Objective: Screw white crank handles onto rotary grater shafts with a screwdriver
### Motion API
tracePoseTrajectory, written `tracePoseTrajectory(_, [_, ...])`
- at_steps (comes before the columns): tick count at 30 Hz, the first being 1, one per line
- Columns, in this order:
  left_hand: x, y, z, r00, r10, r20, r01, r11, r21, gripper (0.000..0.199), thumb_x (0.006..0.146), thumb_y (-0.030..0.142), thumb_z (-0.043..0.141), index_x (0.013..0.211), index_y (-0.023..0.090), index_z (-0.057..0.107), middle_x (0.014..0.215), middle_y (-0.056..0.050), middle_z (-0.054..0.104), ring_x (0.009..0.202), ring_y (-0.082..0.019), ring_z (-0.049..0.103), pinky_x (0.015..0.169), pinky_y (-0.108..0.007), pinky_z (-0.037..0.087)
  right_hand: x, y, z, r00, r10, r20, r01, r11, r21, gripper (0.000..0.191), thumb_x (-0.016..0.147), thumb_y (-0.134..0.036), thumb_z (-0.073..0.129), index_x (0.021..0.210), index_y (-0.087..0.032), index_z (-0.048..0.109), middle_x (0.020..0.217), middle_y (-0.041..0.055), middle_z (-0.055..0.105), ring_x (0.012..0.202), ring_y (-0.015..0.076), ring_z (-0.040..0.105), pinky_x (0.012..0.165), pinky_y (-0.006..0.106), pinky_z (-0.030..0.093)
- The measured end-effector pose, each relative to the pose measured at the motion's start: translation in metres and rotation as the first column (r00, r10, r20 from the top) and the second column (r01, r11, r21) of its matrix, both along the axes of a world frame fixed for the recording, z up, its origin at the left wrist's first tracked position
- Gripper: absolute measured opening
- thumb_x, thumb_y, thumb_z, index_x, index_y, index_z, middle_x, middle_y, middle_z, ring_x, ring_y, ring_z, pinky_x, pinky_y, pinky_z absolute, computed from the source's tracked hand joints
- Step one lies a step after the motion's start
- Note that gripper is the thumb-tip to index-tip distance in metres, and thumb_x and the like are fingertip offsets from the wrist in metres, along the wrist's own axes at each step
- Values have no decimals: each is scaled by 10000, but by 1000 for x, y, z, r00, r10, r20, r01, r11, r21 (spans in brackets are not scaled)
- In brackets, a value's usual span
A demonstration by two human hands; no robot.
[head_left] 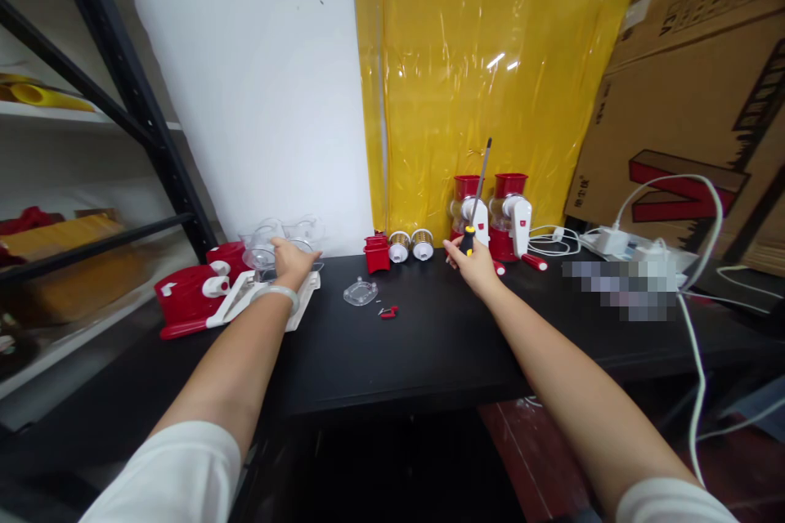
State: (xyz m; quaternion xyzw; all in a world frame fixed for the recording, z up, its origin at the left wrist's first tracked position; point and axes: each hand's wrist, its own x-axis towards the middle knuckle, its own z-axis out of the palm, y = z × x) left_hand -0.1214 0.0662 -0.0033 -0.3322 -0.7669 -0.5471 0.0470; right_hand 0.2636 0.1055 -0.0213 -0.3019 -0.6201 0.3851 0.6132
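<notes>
Screwdriver [469, 234] stands nearly upright in the right hand [477, 263], its black-and-yellow handle low in the fingers and its long shaft pointing up, leaning slightly right, with the tip well off the table. Clear plastic parts [263, 253] are well apart from it, over to the left, clustered at the left hand [294, 263], which is much the nearer of the two. Their own long axis is hard to read through the transparent walls.

The right hand is closed around the handle. The left is palm down with its fingers among the clear pieces; whether it pinches one or only touches, I cannot tell.

Between the hands, closer to the left, a clear plate [361, 292] lies on the black table [429, 351], with a small red piece [389, 313] just beside it. Behind are a red block [377, 253] and two white-ended drums [410, 245]. Red-and-white machines [513, 216] stand upright behind the right hand; red housings [187, 294] with white arms sit left of the left hand.
</notes>
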Motion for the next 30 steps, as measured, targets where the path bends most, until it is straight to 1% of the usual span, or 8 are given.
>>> tracePoseTrajectory(3, [7, -2, 4, 993, 108, -38, -111, 988, -111, 1021, 448, 202, 938, 1261, 88, 331, 1256, -352, 549, 1214, -491, 546, 962, -588, 449, 0, -1, 1, 1000, -5, -6, 5, 1000, -3, 458, 690, -612, 740, 716, -192, 558, 556, -10, 580, 473, 114, 490, 511, 272, 403])
tracePoseTrajectory(8, [17, -6, 7, 987, 130, -99, -148, 967, -207, 987, 538, 323, 914, 1295, 75, 330, 1293, -330, 558, 1197, -440, 582, 947, -517, 486, 0, -1, 1, 1000, -4, -10, 4, 1000, 3, 453, 695, -603, 741, 708, -188, 560, 545, -16, 572, 474, 109, 493, 512, 262, 403])
tracePoseTrajectory(11, [21, -8, 7, 984, 126, -126, -155, 957, -247, 972, 576, 393, 888, 1295, 53, 328, 1325, -330, 537, 1217, -416, 574, 954, -479, 491, 0, -1, 2, 1000, -8, -3, 8, 1000, 9, 458, 698, -611, 733, 701, -189, 556, 547, -14, 574, 474, 108, 492, 509, 261, 400])
tracePoseTrajectory(13, [24, -8, 7, 984, 126, -127, -155, 955, -254, 968, 589, 426, 873, 1293, 46, 328, 1337, -342, 522, 1229, -420, 564, 948, -484, 489, 0, 0, 2, 1000, -9, -4, 9, 1000, 12, 462, 697, -619, 729, 696, -191, 556, 549, -14, 575, 474, 108, 491, 512, 263, 403])
tracePoseTrajectory(18, [29, -14, 12, 988, 103, -115, -131, 952, -278, 898, 699, 481, 785, 1315, 40, 303, 1328, -354, 524, 1233, -420, 563, 937, -507, 476, 0, 0, 1, 1000, -8, -16, 9, 1000, 7, 451, 697, -607, 735, 701, -191, 563, 549, -14, 576, 472, 109, 493, 509, 262, 401])
tracePoseTrajectory(22, [34, -25, 20, 991, 64, -119, -101, 937, -335, 965, 727, 513, 743, 1387, 30, 231, 1353, -338, 511, 1233, -439, 557, 951, -530, 466, 0, 1, 0, 1000, 1, -21, -1, 1000, 12, 444, 708, -599, 732, 705, -189, 562, 552, -15, 576, 473, 108, 497, 510, 261, 405])
tracePoseTrajectory(27, [42, -41, 29, 948, 48, -316, -158, 930, -333, 1037, 725, 498, 729, 1472, 28, 185, 1441, -309, 427, 1242, -436, 538, 969, -513, 475, -1, 3, 0, 999, 5, -32, -5, 1000, -9, 469, 673, -610, 755, 722, -188, 556, 549, -15, 581, 466, 108, 496, 500, 261, 404])
tracePoseTrajectory(30, [45, -48, 33, 859, 25, -511, -185, 947, -264, 937, 753, 423, 710, 1453, -2, 256, 1438, -292, 429, 1327, -401, 448, 1049, -468, 421, -1, 2, 0, 1000, 0, -28, 0, 1000, -16, 482, 658, -622, 758, 720, -187, 559, 554, -11, 591, 464, 107, 498, 502, 262, 410])
